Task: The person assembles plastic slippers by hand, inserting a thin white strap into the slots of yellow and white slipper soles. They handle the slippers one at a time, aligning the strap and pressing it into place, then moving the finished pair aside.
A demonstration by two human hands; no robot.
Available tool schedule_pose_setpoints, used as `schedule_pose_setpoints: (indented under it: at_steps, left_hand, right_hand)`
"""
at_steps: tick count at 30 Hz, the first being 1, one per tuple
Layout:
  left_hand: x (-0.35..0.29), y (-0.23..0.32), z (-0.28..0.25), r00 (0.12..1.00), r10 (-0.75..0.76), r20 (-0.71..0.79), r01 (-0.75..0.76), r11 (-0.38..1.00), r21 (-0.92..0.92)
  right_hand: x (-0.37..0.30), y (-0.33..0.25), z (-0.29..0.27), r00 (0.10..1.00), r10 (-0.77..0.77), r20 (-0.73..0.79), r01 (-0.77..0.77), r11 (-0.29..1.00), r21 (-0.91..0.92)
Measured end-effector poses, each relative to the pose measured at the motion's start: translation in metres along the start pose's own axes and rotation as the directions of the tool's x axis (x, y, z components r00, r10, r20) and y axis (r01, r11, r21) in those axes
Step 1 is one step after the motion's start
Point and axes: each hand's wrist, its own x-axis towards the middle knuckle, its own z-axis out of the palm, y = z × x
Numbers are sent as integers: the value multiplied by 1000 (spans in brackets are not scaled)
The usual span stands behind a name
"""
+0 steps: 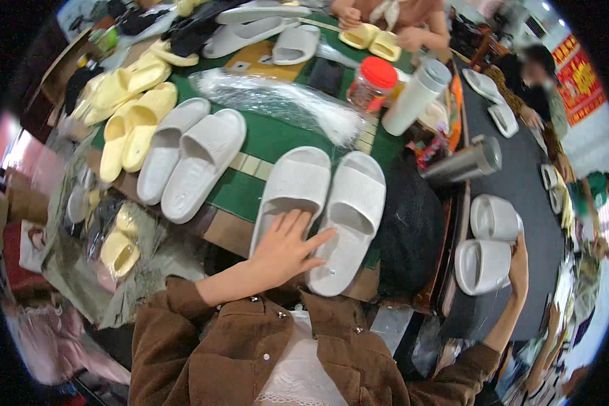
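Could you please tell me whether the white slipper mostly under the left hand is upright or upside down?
Upright: the slipper lies with its strap facing up, and the left hand partly covers it.

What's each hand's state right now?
Left hand: open, spread over the white slippers.
Right hand: against another white pair on the black surface; grip unclear.

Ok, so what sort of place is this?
Probably a slipper workshop or packing room: gray slippers and yellow slippers lie about in pairs, clear plastic wrap lies among them, and more pairs sit along a black work surface.
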Motion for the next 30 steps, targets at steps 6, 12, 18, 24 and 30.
schedule_pose_setpoints:
  at_steps: [6, 12, 18, 24, 30]
  left_hand:
    - [18, 6, 16, 995, -73, -68, 72, 997, -14]
    - [26, 8, 33, 979, -86, -186, 86, 996, -9]
    - [30, 3, 28, 967, -109, -230, 98, 993, -59]
    - [26, -6, 10, 946, -110, -304, 84, 992, -95]
    - [19, -26, -47, 911, -141, -389, 101, 987, -122]
  right_hand:
    - [-38, -73, -8, 998, 32, 48, -32, 999, 11]
    - [-87, -78, 3, 984, 168, -60, -169, 986, -11]
    - [-116, -98, 11, 960, 269, -78, -257, 957, 134]
    - [-121, -106, 16, 951, 298, -82, -292, 953, 79]
    - [-120, -115, 17, 941, 323, -103, -319, 946, 53]
